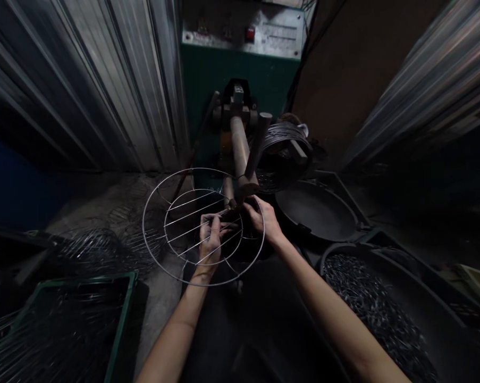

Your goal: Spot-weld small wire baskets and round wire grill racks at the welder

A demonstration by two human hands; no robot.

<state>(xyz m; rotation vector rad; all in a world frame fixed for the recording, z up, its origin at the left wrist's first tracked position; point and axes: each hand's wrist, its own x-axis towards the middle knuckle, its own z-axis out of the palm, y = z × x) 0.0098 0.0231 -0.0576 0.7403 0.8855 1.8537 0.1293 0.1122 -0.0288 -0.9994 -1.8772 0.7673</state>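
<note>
A round wire rack (176, 209), two metal rings with parallel bars across the inner one, is held tilted below the arms of a spot-welding machine (240, 143). My left hand (210, 239) is closed with bent fingers at the rack's bars, and the outer ring crosses in front of its wrist. Close to the lower electrode, my right hand (267, 219) has its fingers pinched together at the rack's right side. Shadow hides what lies between those fingertips. The upper arm of the machine hangs just above both hands.
On the right, a large pan (343, 252) holds many small bent metal pieces (367, 298), with another round pan (317, 210) behind it. Coiled wire (283, 135) hangs beside the machine. A green crate (122, 319) with wire parts stands left, near piled wire racks (92, 247).
</note>
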